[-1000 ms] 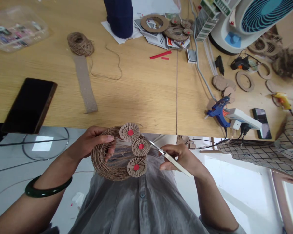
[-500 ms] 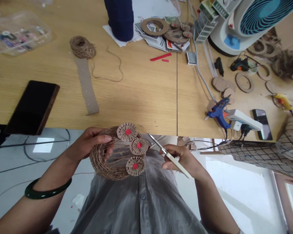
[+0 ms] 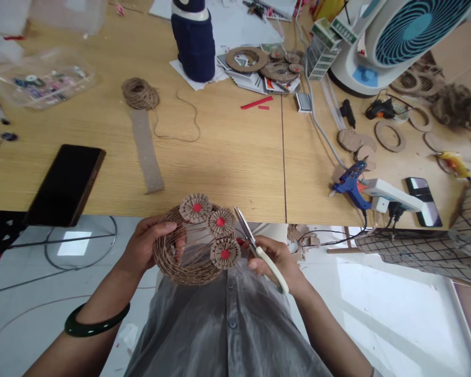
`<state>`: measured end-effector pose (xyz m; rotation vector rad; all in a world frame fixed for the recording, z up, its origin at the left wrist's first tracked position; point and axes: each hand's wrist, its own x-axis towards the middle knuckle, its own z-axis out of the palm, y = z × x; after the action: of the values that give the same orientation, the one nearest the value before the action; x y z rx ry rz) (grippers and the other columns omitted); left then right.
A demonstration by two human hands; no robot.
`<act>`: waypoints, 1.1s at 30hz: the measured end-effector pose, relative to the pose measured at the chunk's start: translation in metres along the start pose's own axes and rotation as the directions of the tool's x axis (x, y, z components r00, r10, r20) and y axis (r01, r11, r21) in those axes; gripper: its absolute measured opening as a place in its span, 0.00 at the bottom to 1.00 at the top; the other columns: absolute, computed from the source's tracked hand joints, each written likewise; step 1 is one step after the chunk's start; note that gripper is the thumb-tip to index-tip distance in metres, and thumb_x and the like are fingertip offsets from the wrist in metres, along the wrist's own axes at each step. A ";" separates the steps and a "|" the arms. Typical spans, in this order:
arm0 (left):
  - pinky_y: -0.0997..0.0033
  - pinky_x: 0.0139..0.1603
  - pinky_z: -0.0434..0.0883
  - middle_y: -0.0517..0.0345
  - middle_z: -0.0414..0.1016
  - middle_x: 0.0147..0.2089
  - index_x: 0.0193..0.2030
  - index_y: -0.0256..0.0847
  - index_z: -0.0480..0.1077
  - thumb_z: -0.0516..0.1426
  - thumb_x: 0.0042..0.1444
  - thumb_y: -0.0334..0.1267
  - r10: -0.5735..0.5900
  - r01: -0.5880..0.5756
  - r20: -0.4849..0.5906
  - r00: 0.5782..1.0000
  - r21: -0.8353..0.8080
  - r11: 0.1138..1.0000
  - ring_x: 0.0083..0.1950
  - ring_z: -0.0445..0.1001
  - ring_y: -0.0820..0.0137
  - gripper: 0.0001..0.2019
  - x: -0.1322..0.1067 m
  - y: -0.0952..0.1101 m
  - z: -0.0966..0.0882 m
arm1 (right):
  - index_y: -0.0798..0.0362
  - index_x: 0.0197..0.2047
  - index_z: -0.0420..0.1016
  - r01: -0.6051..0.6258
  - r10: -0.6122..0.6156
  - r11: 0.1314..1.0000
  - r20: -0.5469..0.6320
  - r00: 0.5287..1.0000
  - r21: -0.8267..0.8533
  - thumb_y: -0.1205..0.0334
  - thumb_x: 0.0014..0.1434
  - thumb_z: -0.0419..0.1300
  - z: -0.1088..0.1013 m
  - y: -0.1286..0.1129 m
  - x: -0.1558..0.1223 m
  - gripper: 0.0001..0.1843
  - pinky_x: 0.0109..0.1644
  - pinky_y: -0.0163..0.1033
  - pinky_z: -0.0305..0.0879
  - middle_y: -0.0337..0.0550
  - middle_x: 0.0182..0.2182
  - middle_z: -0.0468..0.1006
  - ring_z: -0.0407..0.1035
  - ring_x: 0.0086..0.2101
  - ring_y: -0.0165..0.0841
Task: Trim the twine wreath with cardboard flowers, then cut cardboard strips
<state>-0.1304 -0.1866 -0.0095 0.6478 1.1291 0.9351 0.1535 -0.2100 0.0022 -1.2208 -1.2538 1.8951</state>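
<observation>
My left hand (image 3: 151, 241) grips the left side of a twine-wrapped wreath (image 3: 192, 275), thumb on top and fingers through the hole. Three pleated rosettes with red centres, among them a middle rosette (image 3: 220, 222), sit along the wreath's right side. In my right hand (image 3: 272, 262) is a pair of scissors (image 3: 270, 266) with cream handles, the blades pointing up and left beside the rosettes. A bit of red shows between the right fingers and the wreath; what it belongs to is unclear. Both hands are held just off the table's front edge, above my lap.
On the table (image 3: 227, 162) lie a twine ball (image 3: 140, 94), a burlap strip (image 3: 147, 152), a dark phone (image 3: 65, 184) and red strips (image 3: 256, 102). Rightward are a blue glue gun (image 3: 351, 183), a power strip (image 3: 392, 193) and a fan (image 3: 361, 68). A dark blue bottle (image 3: 194, 44) stands behind.
My right hand has brought the scissors left, closer to the wreath, and they are now tilted more steeply. The wreath has turned slightly in my left hand. The camera view has shifted a little.
</observation>
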 end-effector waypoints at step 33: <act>0.72 0.13 0.71 0.58 0.73 0.17 0.23 0.38 0.77 0.63 0.49 0.41 0.052 -0.068 -0.205 0.977 -0.076 0.995 0.14 0.70 0.68 0.10 -0.015 -0.019 0.024 | 0.55 0.32 0.74 0.016 -0.018 0.999 -0.063 0.998 -0.034 0.42 0.49 0.73 0.010 -0.008 0.014 0.25 0.27 0.34 0.49 0.32 0.22 0.61 0.52 0.25 0.26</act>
<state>-0.1048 -0.2081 -0.0104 0.5300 1.2492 1.1132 0.1380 -0.1999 0.0054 -1.2735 -1.2636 1.8164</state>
